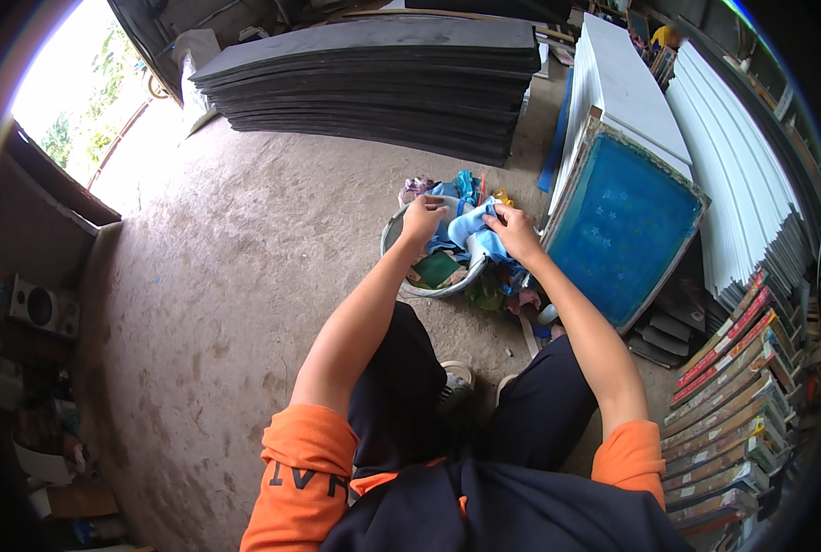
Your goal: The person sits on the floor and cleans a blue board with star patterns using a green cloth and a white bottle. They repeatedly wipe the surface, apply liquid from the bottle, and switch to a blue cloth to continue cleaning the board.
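In front of my knees stands a round tub [440, 292] with a pale rim, filled with crumpled cloth scraps in several colours. A light blue piece of cloth [471, 222] lies raised over its contents, between my hands. My right hand [517, 235] is closed, thumb and fingers pinching the right edge of that cloth. Over the left side of the tub, my left hand [422, 221] has its fingertips bent together at a pale bit of fabric; what they grip is too small to make out. A dark green scrap [436, 269] shows in the tub below them.
Cloth scraps [489, 293] spill beside the tub's right side. A blue framed screen [622, 225] leans against white sheets [626, 87] at the right. Dark stacked sheets [373, 83] stand beyond. Several wooden frames [728, 405] line the lower right; a speaker [35, 304] is far left.
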The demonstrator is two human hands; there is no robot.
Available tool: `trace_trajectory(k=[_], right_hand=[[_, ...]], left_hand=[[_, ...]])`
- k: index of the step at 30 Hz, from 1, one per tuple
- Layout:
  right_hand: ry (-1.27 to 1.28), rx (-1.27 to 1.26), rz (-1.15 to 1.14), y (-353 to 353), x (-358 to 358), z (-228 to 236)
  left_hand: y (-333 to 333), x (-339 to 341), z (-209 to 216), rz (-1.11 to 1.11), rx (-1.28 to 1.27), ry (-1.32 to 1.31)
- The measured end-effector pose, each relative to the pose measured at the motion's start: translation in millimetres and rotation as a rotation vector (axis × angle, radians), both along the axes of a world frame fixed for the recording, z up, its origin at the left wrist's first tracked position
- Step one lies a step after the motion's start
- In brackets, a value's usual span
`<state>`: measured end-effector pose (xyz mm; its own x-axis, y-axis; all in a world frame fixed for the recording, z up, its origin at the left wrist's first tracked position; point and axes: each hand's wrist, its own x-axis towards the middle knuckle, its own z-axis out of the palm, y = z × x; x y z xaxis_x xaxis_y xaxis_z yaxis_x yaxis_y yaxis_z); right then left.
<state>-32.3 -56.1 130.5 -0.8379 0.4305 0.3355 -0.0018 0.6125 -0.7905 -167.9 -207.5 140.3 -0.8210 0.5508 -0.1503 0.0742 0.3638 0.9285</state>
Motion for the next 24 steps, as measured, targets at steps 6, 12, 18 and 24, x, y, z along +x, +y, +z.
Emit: trace_trajectory(k=[6,12,18,24], right_hand=[[-0.048,0.066,0.098,14.3,-2.8,-5.9],[-0.171,-0.207,0.227,18.6,30.9,39.7],[-0.252,-0.105,0.059,30.7,89.6,74.4],[-0.354,-0.085,-0.078,36.4,139.4,77.9]], left_hand=[[2.3,6.3,13.9,-0.211,0.19,0.033],[6.3,30.6,39.9,-0.674,0.265,-0.191],[32.2,46.4,38.4,-0.954,0.232,-0.102],[68.4,76.8,26.3,-0.964,0.234,-0.163]])
